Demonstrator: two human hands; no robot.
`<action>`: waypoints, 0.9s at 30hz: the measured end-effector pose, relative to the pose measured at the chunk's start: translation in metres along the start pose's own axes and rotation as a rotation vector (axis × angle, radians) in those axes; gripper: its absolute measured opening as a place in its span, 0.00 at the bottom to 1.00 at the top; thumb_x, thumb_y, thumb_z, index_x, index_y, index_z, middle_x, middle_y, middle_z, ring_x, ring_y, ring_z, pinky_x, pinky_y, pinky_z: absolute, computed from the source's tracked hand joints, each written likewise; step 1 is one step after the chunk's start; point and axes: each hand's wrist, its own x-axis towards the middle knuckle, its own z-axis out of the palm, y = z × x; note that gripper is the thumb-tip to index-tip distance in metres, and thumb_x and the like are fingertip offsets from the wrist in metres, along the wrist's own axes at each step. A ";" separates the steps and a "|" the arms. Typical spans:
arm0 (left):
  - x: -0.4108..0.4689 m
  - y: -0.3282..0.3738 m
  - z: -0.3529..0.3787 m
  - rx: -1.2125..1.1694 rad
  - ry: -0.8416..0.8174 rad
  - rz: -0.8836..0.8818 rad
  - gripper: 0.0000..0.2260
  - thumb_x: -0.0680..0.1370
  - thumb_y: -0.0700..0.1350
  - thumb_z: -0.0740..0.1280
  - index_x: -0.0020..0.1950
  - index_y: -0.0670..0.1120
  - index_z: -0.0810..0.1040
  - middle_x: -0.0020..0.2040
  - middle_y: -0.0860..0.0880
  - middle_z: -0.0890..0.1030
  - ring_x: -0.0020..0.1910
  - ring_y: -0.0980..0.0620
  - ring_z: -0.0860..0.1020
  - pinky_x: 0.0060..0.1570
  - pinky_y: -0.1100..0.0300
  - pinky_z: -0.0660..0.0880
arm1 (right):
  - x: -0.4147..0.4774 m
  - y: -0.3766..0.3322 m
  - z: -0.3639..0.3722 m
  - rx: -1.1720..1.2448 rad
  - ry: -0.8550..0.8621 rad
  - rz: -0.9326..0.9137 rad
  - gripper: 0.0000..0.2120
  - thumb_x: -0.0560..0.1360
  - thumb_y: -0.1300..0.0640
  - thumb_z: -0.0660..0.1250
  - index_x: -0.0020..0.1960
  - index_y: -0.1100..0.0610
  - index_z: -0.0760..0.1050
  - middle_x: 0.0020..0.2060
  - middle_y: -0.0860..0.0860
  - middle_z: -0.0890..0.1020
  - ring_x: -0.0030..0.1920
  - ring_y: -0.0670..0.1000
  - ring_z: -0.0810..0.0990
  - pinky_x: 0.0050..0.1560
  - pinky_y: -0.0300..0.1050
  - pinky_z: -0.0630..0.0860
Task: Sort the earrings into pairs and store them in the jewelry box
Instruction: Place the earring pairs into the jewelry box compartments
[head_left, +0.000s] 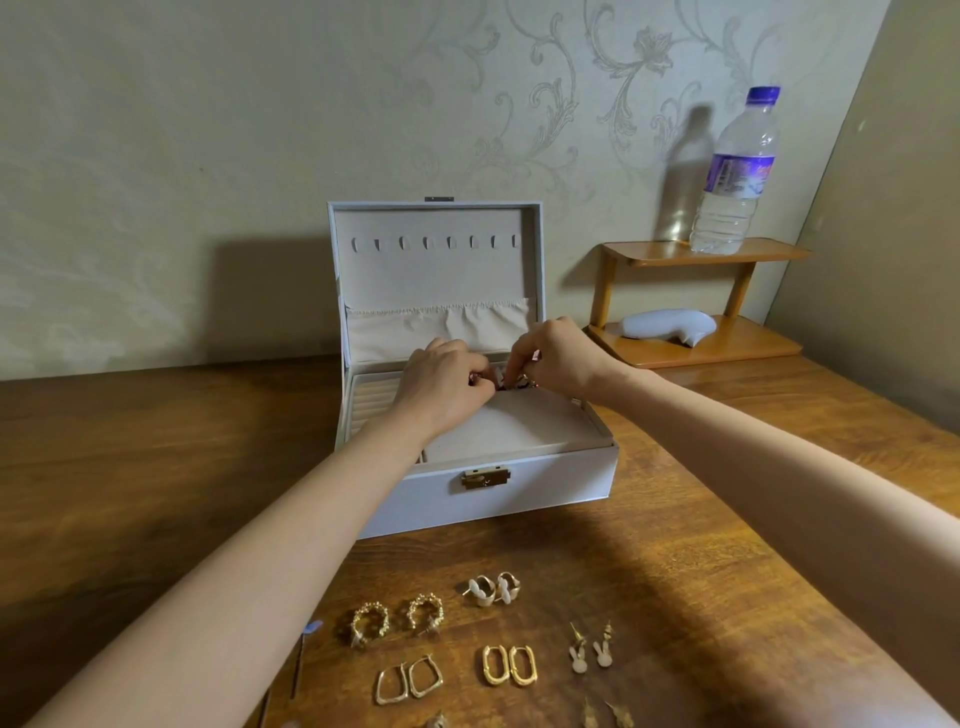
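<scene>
- The left hand (441, 384) and right hand (558, 358) are meeting over the rear of the open jewelry box (519, 499); the fingertips of both are pinching small dark earrings (511, 383).
- The pair is probably seating best by lowering both pieces side by side into one compartment; letting go only once settled.
- The held pieces are showing too small to tell their axis; the box is lying long side left-to-right, clasp facing the person; the oval hoops (509, 665) are lying on the tabletop (156, 467), pointing lengthwise toward the box.
</scene>
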 end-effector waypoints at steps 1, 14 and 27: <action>0.000 0.000 0.000 -0.003 0.010 0.001 0.11 0.74 0.42 0.60 0.48 0.47 0.82 0.41 0.50 0.69 0.52 0.45 0.70 0.49 0.56 0.65 | 0.000 -0.001 -0.001 0.005 -0.003 -0.005 0.18 0.66 0.74 0.59 0.43 0.60 0.84 0.40 0.55 0.84 0.36 0.45 0.75 0.34 0.23 0.67; 0.001 -0.001 0.001 0.021 -0.034 -0.017 0.07 0.74 0.42 0.60 0.36 0.50 0.72 0.40 0.48 0.70 0.50 0.45 0.70 0.48 0.55 0.66 | 0.007 0.002 0.010 0.039 -0.010 0.001 0.13 0.69 0.74 0.66 0.48 0.61 0.80 0.41 0.55 0.83 0.41 0.49 0.79 0.36 0.26 0.70; 0.003 -0.007 0.005 -0.064 0.148 -0.008 0.13 0.74 0.39 0.64 0.58 0.45 0.73 0.47 0.48 0.78 0.52 0.46 0.73 0.49 0.55 0.67 | 0.009 0.003 0.005 0.006 -0.013 0.027 0.09 0.71 0.70 0.68 0.46 0.59 0.84 0.44 0.54 0.84 0.41 0.44 0.76 0.37 0.27 0.69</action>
